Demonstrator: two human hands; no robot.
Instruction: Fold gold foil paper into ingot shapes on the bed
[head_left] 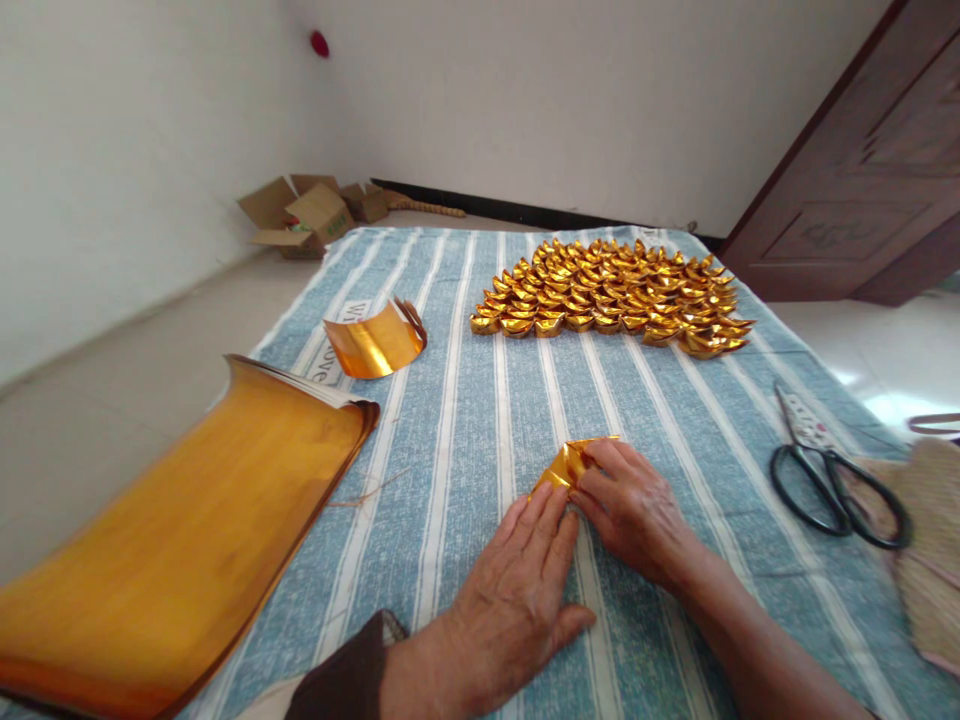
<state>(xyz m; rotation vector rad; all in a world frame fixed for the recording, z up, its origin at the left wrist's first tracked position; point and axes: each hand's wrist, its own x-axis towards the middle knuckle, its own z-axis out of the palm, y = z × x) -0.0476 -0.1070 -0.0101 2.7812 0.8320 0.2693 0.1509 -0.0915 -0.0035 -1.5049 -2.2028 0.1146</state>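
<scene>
A small piece of gold foil paper (568, 461), partly folded, lies on the blue striped cloth (465, 420) in front of me. My left hand (517, 590) rests flat on the cloth, its fingertips pressing the paper's near left corner. My right hand (630, 505) covers the paper's right side, fingers curled and pinching a fold. Further back lies a wide pile of several folded gold paper ingots (615, 295).
A large curled stack of gold foil sheets (180, 560) lies at the left. A smaller curled gold sheet (373, 343) sits behind it. Black-handled scissors (825, 475) lie at the right beside a woven straw item (930, 560). Cardboard boxes (307, 215) stand by the far wall, a dark wooden door (862, 180) at right.
</scene>
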